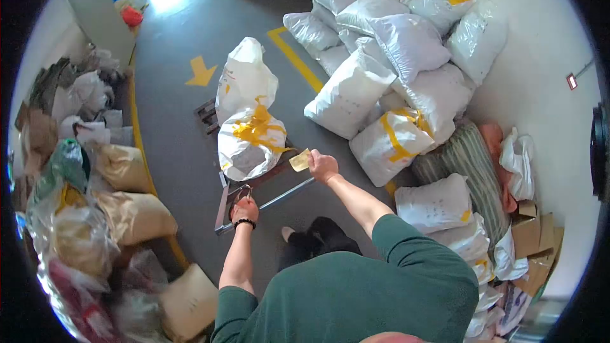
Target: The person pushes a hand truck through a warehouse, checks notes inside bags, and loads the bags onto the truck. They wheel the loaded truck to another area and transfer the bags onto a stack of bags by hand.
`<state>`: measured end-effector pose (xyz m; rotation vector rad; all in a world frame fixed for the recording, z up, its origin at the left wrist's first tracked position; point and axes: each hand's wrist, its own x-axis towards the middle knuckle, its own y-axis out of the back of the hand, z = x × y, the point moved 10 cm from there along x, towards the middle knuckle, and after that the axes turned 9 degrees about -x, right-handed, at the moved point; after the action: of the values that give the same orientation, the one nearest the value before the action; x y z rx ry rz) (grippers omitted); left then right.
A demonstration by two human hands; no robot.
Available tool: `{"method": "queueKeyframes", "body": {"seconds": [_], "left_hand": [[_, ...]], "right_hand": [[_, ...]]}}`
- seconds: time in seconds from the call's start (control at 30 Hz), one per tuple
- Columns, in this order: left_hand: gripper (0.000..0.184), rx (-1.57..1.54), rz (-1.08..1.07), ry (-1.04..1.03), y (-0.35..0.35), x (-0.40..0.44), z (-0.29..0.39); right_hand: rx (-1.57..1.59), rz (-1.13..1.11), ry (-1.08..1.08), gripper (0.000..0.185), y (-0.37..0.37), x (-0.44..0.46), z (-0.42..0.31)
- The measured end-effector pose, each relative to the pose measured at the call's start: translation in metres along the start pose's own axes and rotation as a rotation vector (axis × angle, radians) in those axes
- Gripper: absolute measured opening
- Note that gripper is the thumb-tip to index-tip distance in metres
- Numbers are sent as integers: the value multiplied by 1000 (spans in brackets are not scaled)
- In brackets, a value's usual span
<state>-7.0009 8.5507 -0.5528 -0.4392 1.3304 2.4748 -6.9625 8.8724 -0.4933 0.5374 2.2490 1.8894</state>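
Note:
My left hand (244, 209), with dark beads round the wrist, is closed on a thin curved metal tool (245, 190); its exact kind is hard to make out. Between the fingers of my right hand (323, 167) is a small yellowish slip of paper (299, 161). Just ahead of both hands sits a white sack (248, 159) with tangled yellow tape (256, 128) on its top. Behind it, a second white sack (248, 79) leans away. Both rest on a low cart, whose metal bar (273, 201) runs close to my left hand.
White sacks (413, 41), some crossed with yellow tape, are heaped along the right wall. A striped bundle (464, 159) and cardboard (532, 235) lie nearer on that side. Tan sacks (136, 216) and plastic bags line the left. A yellow arrow (202, 72) marks the grey floor.

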Motion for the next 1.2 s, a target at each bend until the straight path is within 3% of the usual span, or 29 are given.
{"method": "queueKeyframes", "body": {"seconds": [0.27, 0.5, 0.73, 0.8, 0.93, 1.2], "left_hand": [[43, -7, 62, -53, 84, 193, 23], [48, 68, 60, 64, 132, 365, 12], [39, 44, 103, -62, 194, 495, 51], [41, 29, 66, 19, 210, 531, 58], [42, 57, 81, -13, 233, 599, 67], [41, 19, -21, -27, 272, 702, 78]], "right_hand": [[64, 22, 10, 24, -35, 192, -79], [45, 66, 68, 23, -72, 348, -136], [54, 9, 55, 22, -110, 484, -173], [77, 24, 46, 22, -110, 517, -184], [136, 99, 65, 22, -116, 574, -205], [101, 33, -19, 23, -144, 656, -236]]}}
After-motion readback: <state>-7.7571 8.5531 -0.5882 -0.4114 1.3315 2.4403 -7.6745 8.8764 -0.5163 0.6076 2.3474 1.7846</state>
